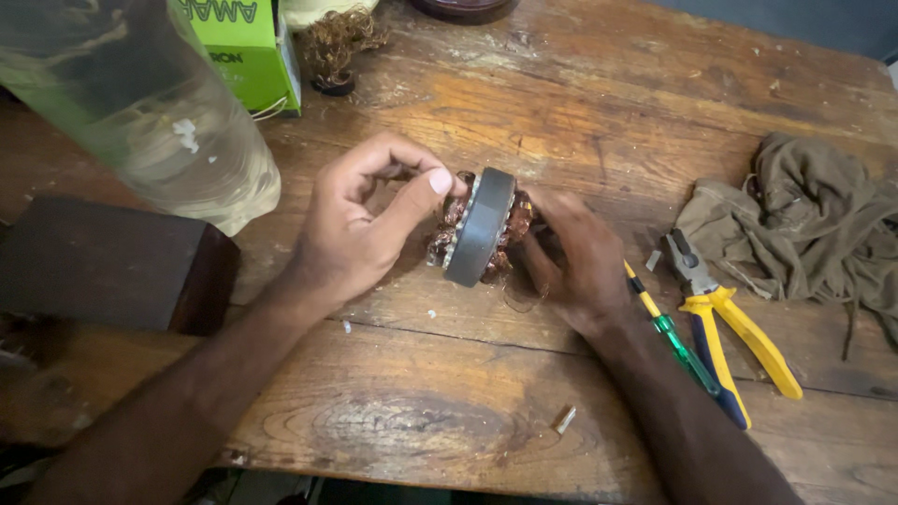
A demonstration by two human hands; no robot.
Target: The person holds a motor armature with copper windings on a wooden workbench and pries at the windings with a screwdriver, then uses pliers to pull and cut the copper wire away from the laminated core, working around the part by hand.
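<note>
A round grey motor stator (pixel 479 227) with copper windings stands on its edge on the worn wooden table (pixel 440 411). My left hand (pixel 360 224) grips it from the left, thumb pressed on its upper rim. From the right side my right hand (pixel 578 262) holds it, fingers tucked against the copper coils. Both hands are on the same part, near the table's middle.
Yellow-handled pliers (pixel 720 313) and a green and yellow screwdriver (pixel 669 332) lie right of my right wrist. A crumpled olive rag (pixel 814 229) is at far right. A clear plastic bottle (pixel 140 103), a green box (pixel 248 47) and a dark wooden block (pixel 103 262) stand at left.
</note>
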